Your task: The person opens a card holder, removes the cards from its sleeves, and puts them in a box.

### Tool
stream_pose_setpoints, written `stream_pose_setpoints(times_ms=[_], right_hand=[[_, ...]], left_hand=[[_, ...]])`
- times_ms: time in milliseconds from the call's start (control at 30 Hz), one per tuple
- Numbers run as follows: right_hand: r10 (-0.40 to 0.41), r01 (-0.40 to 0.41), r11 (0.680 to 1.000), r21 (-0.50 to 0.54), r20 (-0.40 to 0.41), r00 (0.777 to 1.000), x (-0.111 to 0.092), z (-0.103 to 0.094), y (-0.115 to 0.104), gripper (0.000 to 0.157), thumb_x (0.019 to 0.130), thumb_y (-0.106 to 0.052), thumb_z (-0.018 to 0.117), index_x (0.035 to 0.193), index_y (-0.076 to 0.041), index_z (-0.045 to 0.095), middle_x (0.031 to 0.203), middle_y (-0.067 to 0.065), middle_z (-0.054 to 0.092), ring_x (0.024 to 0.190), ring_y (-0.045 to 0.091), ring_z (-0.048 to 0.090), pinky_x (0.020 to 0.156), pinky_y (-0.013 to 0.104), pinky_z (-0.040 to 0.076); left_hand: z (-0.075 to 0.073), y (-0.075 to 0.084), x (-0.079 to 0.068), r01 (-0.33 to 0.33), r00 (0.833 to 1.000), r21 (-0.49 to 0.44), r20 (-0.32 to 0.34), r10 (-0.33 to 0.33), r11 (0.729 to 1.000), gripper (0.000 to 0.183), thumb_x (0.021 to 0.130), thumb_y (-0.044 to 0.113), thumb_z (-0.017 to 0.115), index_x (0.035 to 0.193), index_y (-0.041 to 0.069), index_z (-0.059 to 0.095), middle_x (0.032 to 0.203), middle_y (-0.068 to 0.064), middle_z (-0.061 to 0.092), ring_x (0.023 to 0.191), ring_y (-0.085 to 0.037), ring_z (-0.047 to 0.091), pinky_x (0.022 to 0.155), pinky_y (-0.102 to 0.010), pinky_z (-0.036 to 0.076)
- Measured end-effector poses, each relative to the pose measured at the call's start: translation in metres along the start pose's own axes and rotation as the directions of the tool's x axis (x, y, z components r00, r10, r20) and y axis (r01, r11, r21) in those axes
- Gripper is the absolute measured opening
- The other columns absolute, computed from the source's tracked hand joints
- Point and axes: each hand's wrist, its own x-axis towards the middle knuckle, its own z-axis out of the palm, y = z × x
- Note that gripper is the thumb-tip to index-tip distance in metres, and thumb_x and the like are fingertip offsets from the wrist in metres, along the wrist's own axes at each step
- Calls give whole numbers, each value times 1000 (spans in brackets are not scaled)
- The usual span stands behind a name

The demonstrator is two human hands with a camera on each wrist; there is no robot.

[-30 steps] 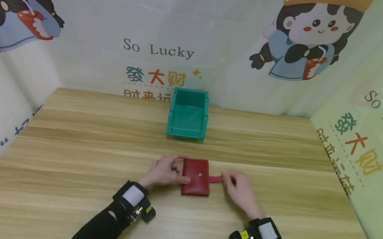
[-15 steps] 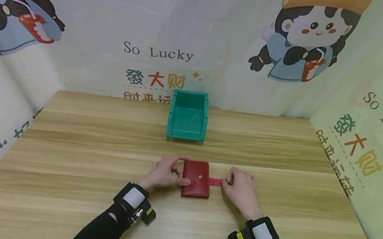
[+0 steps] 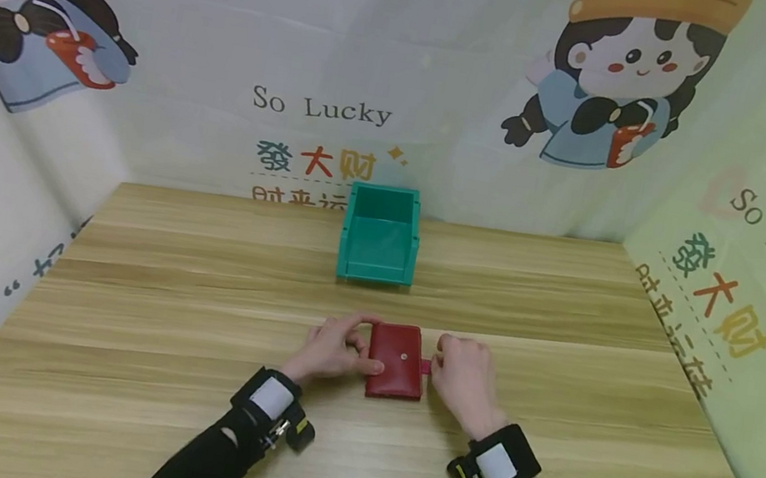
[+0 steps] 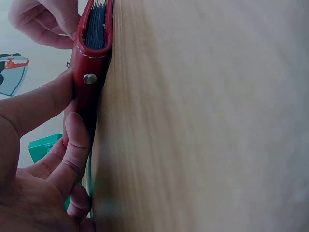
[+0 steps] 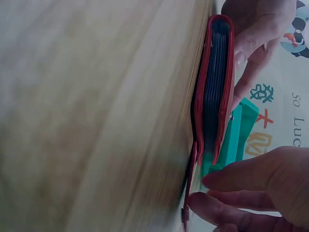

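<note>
A red card holder (image 3: 396,361) with a snap stud lies flat on the table. My left hand (image 3: 334,348) grips its left edge, thumb on the top cover and fingers at the edge. From the holder's right side runs a narrow strap (image 5: 189,179), lying low along the table. My right hand (image 3: 466,376) is at this strap, one fingertip touching it in the right wrist view while the thumb stays a little apart. In the head view the right hand covers most of the strap. Dark inner sleeves (image 5: 215,82) show between the covers.
Behind the card holder, a green open-fronted bin (image 3: 380,238) stands against the printed backdrop (image 3: 469,177) at the table's far edge. The wooden table (image 3: 210,269) extends to both sides. Printed cloth also walls the left and right.
My right hand has moved left along the strap toward the card holder, so less of the strap shows. Its fingers look more tucked under. The left hand keeps its hold.
</note>
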Motion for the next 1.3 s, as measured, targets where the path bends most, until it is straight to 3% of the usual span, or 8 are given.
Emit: stream_pose_setpoints(times_ms=[133, 267, 433, 633, 800, 933, 1133, 1300], right_hand=[[20, -21, 1000, 9, 60, 998, 1, -1, 1, 15, 82, -4, 73, 70, -6, 64, 61, 4, 62, 54, 16, 53, 49, 29, 40], [60, -77, 982, 172, 100, 993, 5, 3, -1, 13, 88, -10, 70, 77, -5, 71, 65, 4, 65, 55, 12, 53, 49, 26, 38], [145, -208, 886, 415, 178, 973, 8, 13, 3, 17, 93, -16, 66, 91, -2, 76, 75, 5, 70, 63, 10, 54, 56, 23, 42], [198, -303, 811, 500, 252, 947, 9, 15, 6, 18, 96, -19, 64, 91, -4, 73, 76, 5, 65, 66, 12, 52, 59, 24, 40], [185, -300, 810, 504, 266, 946, 5, 17, 6, 22, 101, -16, 53, 93, -4, 70, 81, 4, 64, 74, 13, 53, 66, 26, 42], [118, -247, 820, 516, 269, 956, 2, 22, 7, 22, 105, -12, 49, 95, -4, 67, 84, 4, 62, 78, 14, 52, 72, 27, 42], [67, -206, 779, 592, 247, 967, -3, 23, 8, 20, 105, -13, 49, 94, -7, 66, 86, 4, 61, 82, 14, 51, 75, 27, 40], [70, -200, 771, 605, 231, 970, -5, 22, 8, 20, 105, -18, 51, 98, -9, 67, 88, 4, 64, 83, 13, 52, 76, 25, 40]], left_hand=[[0, -1, 0, 3, 1000, 3, -1, -3, 1000, 65, 79, 25, 85, 136, 14, 56, 68, 7, 66, 123, -30, 50, 107, -55, 24], [0, 0, 0, 0, 1000, 11, -6, 0, 1000, 64, 79, 24, 85, 136, 13, 56, 68, 5, 67, 121, -31, 51, 106, -55, 24], [1, 0, 1, 7, 1000, 11, -1, -7, 1000, 65, 80, 24, 85, 137, 13, 56, 68, 7, 66, 123, -31, 50, 106, -55, 24], [1, 1, 1, -1, 1000, 14, -1, 1, 1000, 66, 80, 25, 85, 137, 13, 55, 69, 4, 67, 122, -32, 50, 105, -55, 24], [-3, 1, 2, -23, 999, 31, 26, 22, 999, 67, 82, 25, 84, 140, 12, 54, 70, 4, 68, 119, -30, 52, 104, -56, 25], [-7, 2, 0, -31, 999, 80, 36, 28, 996, 61, 87, 28, 79, 141, 14, 53, 70, 5, 66, 108, -24, 55, 100, -53, 29], [0, 12, -2, -18, 1000, 210, 8, 16, 977, 53, 100, 45, 57, 142, 13, 53, 77, 1, 62, 85, -19, 55, 88, -44, 34], [10, 24, -4, 4, 998, 335, -54, 15, 942, 59, 103, 52, 46, 141, 7, 52, 108, -13, 74, 104, -30, 68, 99, -53, 40]])
